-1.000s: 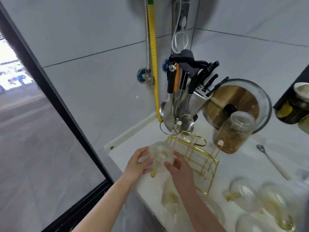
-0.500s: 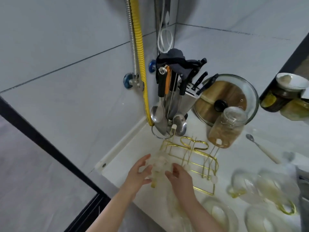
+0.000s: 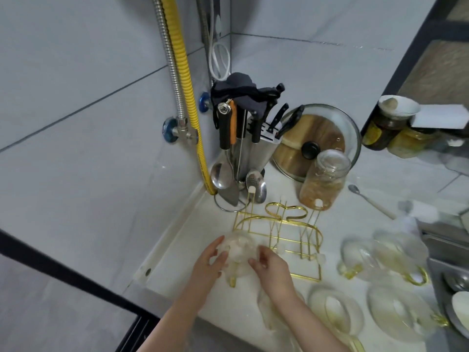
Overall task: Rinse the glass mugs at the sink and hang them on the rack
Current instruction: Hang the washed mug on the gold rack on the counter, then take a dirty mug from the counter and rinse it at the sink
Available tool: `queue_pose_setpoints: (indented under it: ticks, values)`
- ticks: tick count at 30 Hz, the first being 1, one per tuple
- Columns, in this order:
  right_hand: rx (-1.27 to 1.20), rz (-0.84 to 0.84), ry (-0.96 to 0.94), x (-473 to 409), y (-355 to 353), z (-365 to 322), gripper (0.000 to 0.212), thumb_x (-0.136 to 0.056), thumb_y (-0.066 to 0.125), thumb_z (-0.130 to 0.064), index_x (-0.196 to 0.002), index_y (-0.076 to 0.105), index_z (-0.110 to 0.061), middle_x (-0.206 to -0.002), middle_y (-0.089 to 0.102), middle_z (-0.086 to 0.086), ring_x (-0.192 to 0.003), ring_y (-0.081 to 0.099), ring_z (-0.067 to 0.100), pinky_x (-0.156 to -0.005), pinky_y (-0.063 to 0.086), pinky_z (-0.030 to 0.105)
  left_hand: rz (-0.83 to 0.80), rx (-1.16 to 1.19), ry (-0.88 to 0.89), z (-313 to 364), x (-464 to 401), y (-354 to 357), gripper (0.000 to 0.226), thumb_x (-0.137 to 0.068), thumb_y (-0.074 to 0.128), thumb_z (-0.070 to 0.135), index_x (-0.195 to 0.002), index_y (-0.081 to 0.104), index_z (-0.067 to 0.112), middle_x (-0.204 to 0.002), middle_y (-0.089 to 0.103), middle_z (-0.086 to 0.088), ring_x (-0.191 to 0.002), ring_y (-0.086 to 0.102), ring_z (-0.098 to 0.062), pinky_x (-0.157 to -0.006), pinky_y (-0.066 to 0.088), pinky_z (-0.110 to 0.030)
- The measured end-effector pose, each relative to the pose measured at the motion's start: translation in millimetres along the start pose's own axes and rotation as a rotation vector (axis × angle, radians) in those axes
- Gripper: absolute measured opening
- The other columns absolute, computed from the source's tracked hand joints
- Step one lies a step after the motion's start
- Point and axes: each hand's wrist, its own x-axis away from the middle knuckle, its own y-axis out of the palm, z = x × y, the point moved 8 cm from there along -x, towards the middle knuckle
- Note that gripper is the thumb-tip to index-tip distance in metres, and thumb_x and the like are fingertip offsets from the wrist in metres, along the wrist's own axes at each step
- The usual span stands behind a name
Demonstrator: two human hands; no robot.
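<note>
A clear glass mug [image 3: 239, 250] with a gold handle sits upside down at the near left end of the gold wire rack [image 3: 291, 232]. My left hand [image 3: 206, 262] holds its left side and my right hand [image 3: 271, 265] holds its right side, fingers curled against the glass. Several more glass mugs [image 3: 388, 257] with gold handles lie on the white counter to the right of the rack, and others [image 3: 335, 311] lie in front of it. The rack's other pegs with white tips stand bare.
A utensil and knife holder [image 3: 241, 153] stands in the corner behind the rack. A glass jar [image 3: 323, 179] and a pot lid [image 3: 317, 141] are behind the rack, a spoon [image 3: 368, 199] to its right. The steel sink [image 3: 449, 270] lies at the right edge. A yellow hose [image 3: 187, 92] runs down the wall.
The camera has swung right and down, bringing more mugs and the sink edge into view. Both hands have stayed on the mug at the rack's left end.
</note>
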Motion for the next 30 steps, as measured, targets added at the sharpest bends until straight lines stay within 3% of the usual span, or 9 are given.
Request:
queue_pose_setpoints:
  ticks: [3, 10, 13, 19, 21, 25, 28, 30]
  values:
    - [-0.037, 0.051, 0.021, 2.5, -1.9, 0.9, 0.033, -0.093, 0.059, -0.025, -0.121, 0.059, -0.009, -0.109, 0.067, 0.007, -0.103, 0.062, 0.022, -0.089, 0.046, 0.03, -0.017, -0.036, 0.051, 5.2, -3.5, 2.4, 0.039, -0.095, 0.054, 0.022, -0.133, 0.049, 0.033, -0.123, 0.049, 0.003, -0.122, 0.05, -0.022, -0.09, 0.041, -0.026]
    - [0.046, 0.045, 0.002, 10.4, 2.2, 5.4, 0.037, -0.094, 0.055, -0.023, -0.13, 0.051, -0.017, -0.115, 0.067, 0.003, -0.108, 0.063, 0.019, -0.088, 0.048, 0.029, -0.027, -0.045, 0.047, 0.8, -5.2, 1.8, 0.043, -0.094, 0.054, 0.01, -0.132, 0.05, 0.032, -0.126, 0.05, -0.001, -0.123, 0.047, -0.02, -0.102, 0.038, -0.034]
    - [0.051, 0.069, -0.012, 14.3, -3.6, 6.9, 0.036, -0.094, 0.054, -0.021, -0.129, 0.053, -0.015, -0.117, 0.067, 0.006, -0.109, 0.062, 0.021, -0.092, 0.048, 0.031, 0.002, -0.058, 0.018, -9.6, -6.4, -2.2, 0.043, -0.093, 0.056, 0.011, -0.13, 0.05, 0.032, -0.124, 0.054, -0.006, -0.115, 0.053, -0.024, -0.097, 0.041, -0.034]
    - [-0.006, 0.13, -0.098, 38.8, -26.4, 23.6, 0.044, -0.092, 0.06, -0.018, -0.136, 0.05, -0.015, -0.135, 0.055, -0.003, -0.125, 0.051, 0.012, -0.101, 0.032, 0.013, 0.087, -0.094, -0.14, -45.4, 9.9, -7.0, 0.048, -0.089, 0.059, 0.007, -0.134, 0.042, 0.008, -0.094, 0.059, -0.006, -0.085, 0.057, -0.025, -0.079, 0.043, -0.033]
    - [0.002, 0.186, -0.126, 55.3, -37.4, 38.1, 0.044, -0.09, 0.062, -0.019, -0.133, 0.052, -0.018, -0.132, 0.055, -0.007, -0.126, 0.049, 0.01, -0.101, 0.029, 0.012, 0.014, -0.177, -0.146, -52.8, 20.1, 6.6, 0.043, -0.087, 0.061, 0.007, -0.128, 0.049, 0.008, -0.094, 0.058, -0.004, -0.085, 0.057, -0.022, -0.078, 0.044, -0.03]
    - [-0.067, 0.246, -0.095, 86.4, -43.6, 75.5, 0.052, -0.081, 0.066, -0.033, -0.129, 0.052, -0.021, -0.124, 0.052, -0.014, -0.119, 0.05, 0.009, -0.101, 0.033, 0.019, -0.252, -0.315, 0.001, -44.8, 33.6, 56.5, 0.036, -0.087, 0.064, 0.009, -0.118, 0.053, 0.021, -0.114, 0.057, -0.003, -0.091, 0.056, -0.01, -0.073, 0.044, -0.01]
    - [-0.132, 0.233, 0.007, 100.9, -32.7, 109.3, 0.068, -0.071, 0.065, -0.045, -0.132, 0.043, -0.025, -0.129, 0.048, -0.014, -0.123, 0.047, 0.008, -0.105, 0.039, 0.028, -0.415, -0.408, 0.088, -40.5, 36.2, 85.9, 0.045, -0.088, 0.063, 0.009, -0.128, 0.05, 0.023, -0.132, 0.052, 0.003, -0.112, 0.05, -0.01, -0.093, 0.039, -0.018]
    - [-0.204, 0.164, 0.064, 102.7, -20.4, 127.7, 0.078, -0.074, 0.072, -0.035, -0.14, 0.034, -0.02, -0.135, 0.045, -0.01, -0.129, 0.043, 0.009, -0.109, 0.039, 0.033, -0.481, -0.313, -0.005, -43.3, 38.4, 94.5, 0.05, -0.087, 0.064, 0.009, -0.13, 0.048, 0.027, -0.133, 0.049, 0.004, -0.121, 0.045, -0.009, -0.1, 0.038, -0.024]
